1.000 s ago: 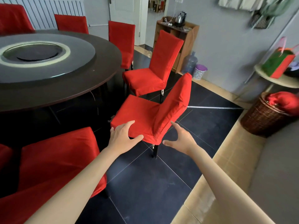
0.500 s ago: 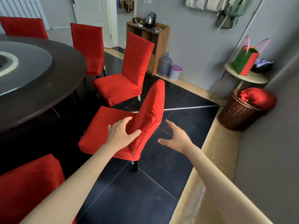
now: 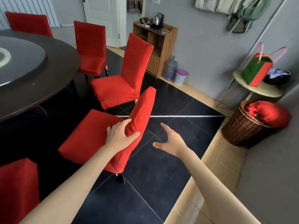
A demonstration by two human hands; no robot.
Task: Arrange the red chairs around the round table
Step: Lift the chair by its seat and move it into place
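Nearest red chair (image 3: pixel 90 135) at frame centre, seat toward the round tabletop (image 3: pixel 53 75) at upper left, backrest running up-right; left hand (image 3: pixel 119 136) grip pinches the backrest's lower edge, right hand (image 3: pixel 171 141) spread, just right, touching nothing.

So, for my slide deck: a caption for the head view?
Left hand grips a red chair's backrest beside the round table; right hand open.

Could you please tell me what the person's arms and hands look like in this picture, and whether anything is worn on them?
Both forearms are bare up to the frame edge, with no sleeves in view. The left hand and the right hand wear no gloves, and no rings, watch or bracelet show on them.
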